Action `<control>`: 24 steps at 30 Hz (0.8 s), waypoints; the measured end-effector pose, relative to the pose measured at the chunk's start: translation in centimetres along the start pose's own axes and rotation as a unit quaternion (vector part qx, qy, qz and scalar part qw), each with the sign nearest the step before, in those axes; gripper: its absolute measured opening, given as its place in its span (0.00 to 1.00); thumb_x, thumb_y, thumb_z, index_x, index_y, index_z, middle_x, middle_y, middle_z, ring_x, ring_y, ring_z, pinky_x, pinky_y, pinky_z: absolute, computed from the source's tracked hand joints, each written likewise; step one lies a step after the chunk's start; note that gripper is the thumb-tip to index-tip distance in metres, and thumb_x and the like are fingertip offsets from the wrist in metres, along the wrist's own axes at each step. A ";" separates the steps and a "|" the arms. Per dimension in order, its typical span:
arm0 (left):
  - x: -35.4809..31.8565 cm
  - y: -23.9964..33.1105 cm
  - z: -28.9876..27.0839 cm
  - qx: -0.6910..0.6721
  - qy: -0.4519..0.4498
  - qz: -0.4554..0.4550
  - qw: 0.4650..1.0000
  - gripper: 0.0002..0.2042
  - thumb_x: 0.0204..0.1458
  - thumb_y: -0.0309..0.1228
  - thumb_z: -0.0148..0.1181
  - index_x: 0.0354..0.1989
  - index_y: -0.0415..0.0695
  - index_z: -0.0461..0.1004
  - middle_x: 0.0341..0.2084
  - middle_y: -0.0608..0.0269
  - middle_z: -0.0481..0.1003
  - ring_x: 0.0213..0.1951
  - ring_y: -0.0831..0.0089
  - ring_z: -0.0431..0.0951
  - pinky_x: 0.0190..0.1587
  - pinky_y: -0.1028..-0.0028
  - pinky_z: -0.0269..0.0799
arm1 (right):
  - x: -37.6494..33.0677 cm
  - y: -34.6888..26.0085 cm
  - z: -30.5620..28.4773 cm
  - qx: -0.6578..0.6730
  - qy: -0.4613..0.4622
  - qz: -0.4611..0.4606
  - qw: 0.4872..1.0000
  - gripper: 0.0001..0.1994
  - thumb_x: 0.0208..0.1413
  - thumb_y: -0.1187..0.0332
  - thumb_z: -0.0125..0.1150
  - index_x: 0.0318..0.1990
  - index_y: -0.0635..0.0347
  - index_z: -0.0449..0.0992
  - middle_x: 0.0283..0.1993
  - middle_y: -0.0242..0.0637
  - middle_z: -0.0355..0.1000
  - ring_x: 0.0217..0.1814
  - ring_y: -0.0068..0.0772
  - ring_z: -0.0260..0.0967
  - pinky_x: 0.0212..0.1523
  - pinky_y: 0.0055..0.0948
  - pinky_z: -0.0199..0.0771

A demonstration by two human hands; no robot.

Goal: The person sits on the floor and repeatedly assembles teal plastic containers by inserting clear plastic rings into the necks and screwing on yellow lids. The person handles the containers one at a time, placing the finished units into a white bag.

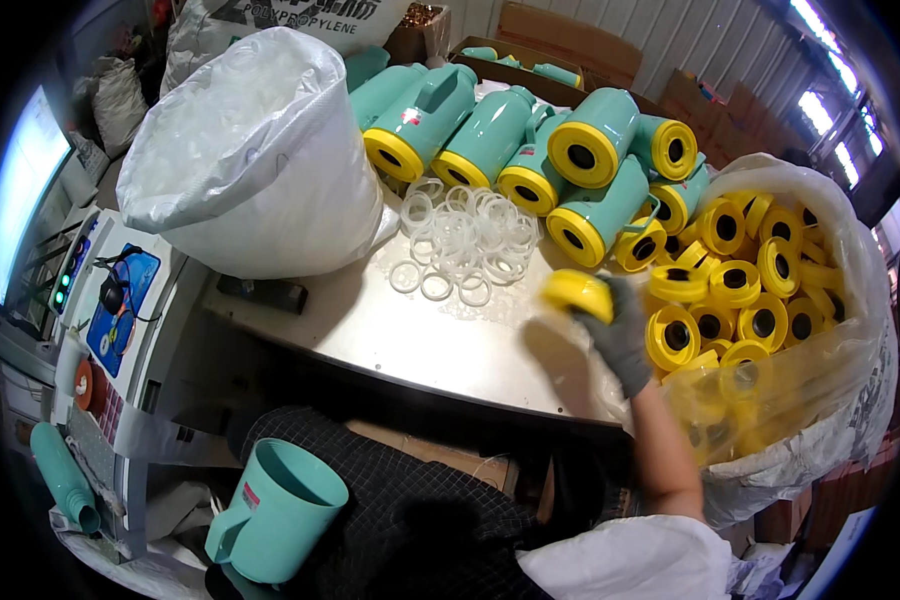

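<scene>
My right hand (620, 335), in a grey glove, is closed on a yellow cap (577, 294) at its fingertips, held above the right part of the white table. The cap is smeared by motion. Just right of the hand, a large clear-lined bag (850, 375) is filled with yellow caps (734, 284) that have black centres. An open teal jug body (275, 510) with a side handle stands by my lap at the lower left. My left hand does not show. Clear plastic rings (472, 289) lie in a loose heap on the table, left of the held cap.
Teal jugs (490, 130) with yellow bases lie stacked along the back of the table (370, 335). A white sack (270, 215) of translucent pieces stands at the left. Further left are a bright screen (30, 190), a mouse (113, 293) and a teal cylinder (63, 470). Cardboard boxes (570, 40) stand behind.
</scene>
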State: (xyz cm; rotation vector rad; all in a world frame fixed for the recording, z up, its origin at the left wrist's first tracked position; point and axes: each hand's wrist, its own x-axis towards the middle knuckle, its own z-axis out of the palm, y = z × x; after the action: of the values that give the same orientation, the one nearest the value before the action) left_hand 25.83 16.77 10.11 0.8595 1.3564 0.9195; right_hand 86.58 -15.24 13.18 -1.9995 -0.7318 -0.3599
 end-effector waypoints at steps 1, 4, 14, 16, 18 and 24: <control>1.0 -0.4 0.9 0.005 -0.015 -0.019 1.000 0.33 0.72 0.54 0.41 0.72 0.38 0.64 0.66 0.51 0.70 0.65 0.54 0.70 0.69 0.56 0.64 | -2.8 -3.9 2.2 0.209 -0.031 0.088 0.973 0.31 0.56 0.70 0.74 0.67 0.58 0.70 0.52 0.36 0.77 0.51 0.33 0.77 0.56 0.35 0.80; 0.8 -1.0 -0.3 -0.019 -0.011 -0.062 0.998 0.33 0.72 0.54 0.41 0.72 0.38 0.63 0.66 0.51 0.70 0.65 0.55 0.71 0.69 0.56 0.64 | -8.1 -15.1 10.5 0.615 -0.241 0.392 0.640 0.32 0.68 0.65 0.66 0.75 0.61 0.62 0.62 0.38 0.74 0.64 0.27 0.70 0.66 0.30 0.72; -2.2 -4.5 -5.0 -0.154 0.054 0.097 0.982 0.24 0.75 0.44 0.41 0.69 0.41 0.68 0.64 0.59 0.72 0.61 0.68 0.74 0.63 0.66 0.72 | -17.6 -20.6 20.1 0.085 -0.326 -0.290 0.896 0.28 0.55 0.46 0.71 0.58 0.50 0.80 0.53 0.36 0.72 0.60 0.43 0.67 0.63 0.49 0.67; -1.7 -4.2 -4.9 -0.150 0.031 0.106 0.983 0.22 0.75 0.44 0.41 0.68 0.44 0.69 0.64 0.61 0.72 0.62 0.68 0.73 0.62 0.67 0.73 | -17.8 -20.5 20.4 0.099 -0.292 -0.348 0.885 0.30 0.56 0.43 0.69 0.61 0.49 0.79 0.54 0.34 0.71 0.60 0.42 0.65 0.67 0.49 0.63; -1.1 -4.6 -4.7 -0.128 0.020 0.143 0.981 0.22 0.75 0.44 0.43 0.68 0.45 0.69 0.63 0.61 0.73 0.62 0.67 0.74 0.62 0.66 0.73 | -17.8 -21.2 20.4 0.151 -0.310 -0.402 0.848 0.31 0.53 0.44 0.72 0.62 0.47 0.79 0.51 0.30 0.71 0.54 0.36 0.69 0.64 0.48 0.66; -2.2 -4.2 -3.5 -0.237 0.008 0.082 0.968 0.23 0.73 0.46 0.48 0.68 0.45 0.69 0.61 0.59 0.75 0.60 0.65 0.77 0.62 0.66 0.76 | -14.0 -24.6 22.9 0.350 -0.364 0.134 0.853 0.23 0.60 0.62 0.66 0.59 0.69 0.78 0.46 0.37 0.73 0.44 0.31 0.72 0.52 0.33 0.73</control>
State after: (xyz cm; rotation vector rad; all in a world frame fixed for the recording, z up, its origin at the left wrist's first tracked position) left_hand 22.55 12.99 7.00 0.5977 1.0231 1.3151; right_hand 59.34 8.81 10.96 -1.4492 -0.8555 0.7884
